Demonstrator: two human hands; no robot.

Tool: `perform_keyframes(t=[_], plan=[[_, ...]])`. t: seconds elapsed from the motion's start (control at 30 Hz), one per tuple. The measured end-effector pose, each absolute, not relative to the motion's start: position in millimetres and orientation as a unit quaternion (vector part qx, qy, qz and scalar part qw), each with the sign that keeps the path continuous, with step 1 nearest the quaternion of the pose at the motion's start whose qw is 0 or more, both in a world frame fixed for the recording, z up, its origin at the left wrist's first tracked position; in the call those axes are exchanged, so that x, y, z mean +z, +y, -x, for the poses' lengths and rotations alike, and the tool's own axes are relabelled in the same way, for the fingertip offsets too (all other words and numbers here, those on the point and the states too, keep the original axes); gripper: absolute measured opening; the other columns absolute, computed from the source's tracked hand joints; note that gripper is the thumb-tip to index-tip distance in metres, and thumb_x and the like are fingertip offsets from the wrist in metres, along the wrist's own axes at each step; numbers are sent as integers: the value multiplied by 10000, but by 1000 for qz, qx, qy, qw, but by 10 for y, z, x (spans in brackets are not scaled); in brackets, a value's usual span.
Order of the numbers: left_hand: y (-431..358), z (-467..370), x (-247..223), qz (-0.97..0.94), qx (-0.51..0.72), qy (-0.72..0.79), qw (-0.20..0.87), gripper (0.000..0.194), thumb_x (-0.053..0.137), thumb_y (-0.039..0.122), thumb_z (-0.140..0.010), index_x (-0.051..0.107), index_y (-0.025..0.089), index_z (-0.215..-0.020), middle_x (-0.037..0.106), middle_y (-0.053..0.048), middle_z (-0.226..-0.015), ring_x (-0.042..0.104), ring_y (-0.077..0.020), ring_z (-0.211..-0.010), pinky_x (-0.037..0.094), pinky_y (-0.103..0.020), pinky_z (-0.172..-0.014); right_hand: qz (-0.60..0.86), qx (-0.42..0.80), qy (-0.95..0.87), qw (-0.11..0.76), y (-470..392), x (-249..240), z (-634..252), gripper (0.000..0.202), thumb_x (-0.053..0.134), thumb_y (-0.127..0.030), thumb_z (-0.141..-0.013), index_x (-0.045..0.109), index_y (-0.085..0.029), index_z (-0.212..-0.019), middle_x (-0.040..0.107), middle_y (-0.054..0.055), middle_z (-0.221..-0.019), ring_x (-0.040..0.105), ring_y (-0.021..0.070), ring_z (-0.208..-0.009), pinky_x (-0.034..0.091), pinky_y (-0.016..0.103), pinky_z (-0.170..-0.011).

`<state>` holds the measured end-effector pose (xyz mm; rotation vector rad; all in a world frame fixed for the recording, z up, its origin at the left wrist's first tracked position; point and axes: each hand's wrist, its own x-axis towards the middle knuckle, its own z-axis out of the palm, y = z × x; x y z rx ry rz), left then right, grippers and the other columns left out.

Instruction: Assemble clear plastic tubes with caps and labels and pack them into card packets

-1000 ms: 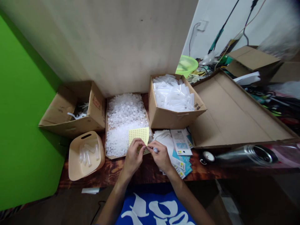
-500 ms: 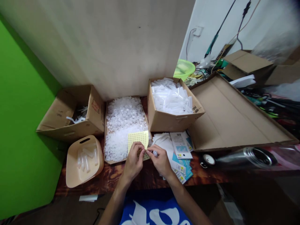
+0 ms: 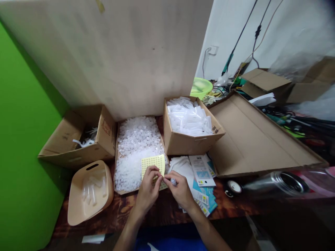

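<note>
My left hand (image 3: 149, 184) is closed, thumb and fingertips pinched over the yellow sticker sheet (image 3: 153, 163), which has rows of small printed labels. The sheet lies over the near right part of a shallow cardboard tray (image 3: 123, 192) of small white plastic pieces (image 3: 138, 139). My right hand (image 3: 180, 188) is closed around a small tube, whose greyish round end (image 3: 173, 181) shows between the fingers. Its fingertips meet those of my left hand at the sheet's lower right. My fingers hide whatever is between the fingertips.
Left is a beige bin (image 3: 72, 209) with several clear tubes, behind it an open carton (image 3: 106, 136). A carton (image 3: 192, 144) full of clear tubes stands behind printed cards (image 3: 200, 170). To the right are a large cardboard lid (image 3: 261, 139) and a steel flask (image 3: 261, 183).
The whole scene sits lower in the picture as the camera has tilted up. Both hands keep nearly the same pose at the sticker sheet.
</note>
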<state>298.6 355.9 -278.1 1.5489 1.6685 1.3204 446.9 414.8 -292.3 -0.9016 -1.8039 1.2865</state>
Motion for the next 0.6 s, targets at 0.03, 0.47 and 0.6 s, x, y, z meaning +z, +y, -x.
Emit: perform_keyframes(t=[0.03, 0.47, 0.6], plan=[[3561, -2990, -2771, -570, 484, 613, 254, 115, 520, 199, -982, 604, 205, -905, 551, -71, -1050, 568, -204, -1048, 476, -351, -935, 350, 503, -700, 366, 4147, -2921, -4468, 148, 651, -219, -923, 797, -189, -927, 700, 49, -832, 655, 188, -774, 482, 283, -721], [3538, -2952, -2845, -492, 507, 614, 352, 210, 560, 396, -977, 614, 216, -884, 547, -79, -1121, 538, -214, -1147, 425, -349, -1030, 390, 493, -694, 352, 4171, -2974, -4424, 206, 661, -352, -933, 771, -182, -897, 708, 48, -829, 665, 199, -775, 496, 290, -718], [3542, -2981, -2709, -479, 515, 602, 378, 236, 584, 416, -965, 638, 212, -858, 576, -83, -1154, 546, -228, -1177, 415, -359, -1053, 382, 414, -743, 361, 4172, -2994, -4456, 128, 644, -280, -944, 726, -197, -995, 690, 73, -925, 663, 231, -861, 508, 322, -777]])
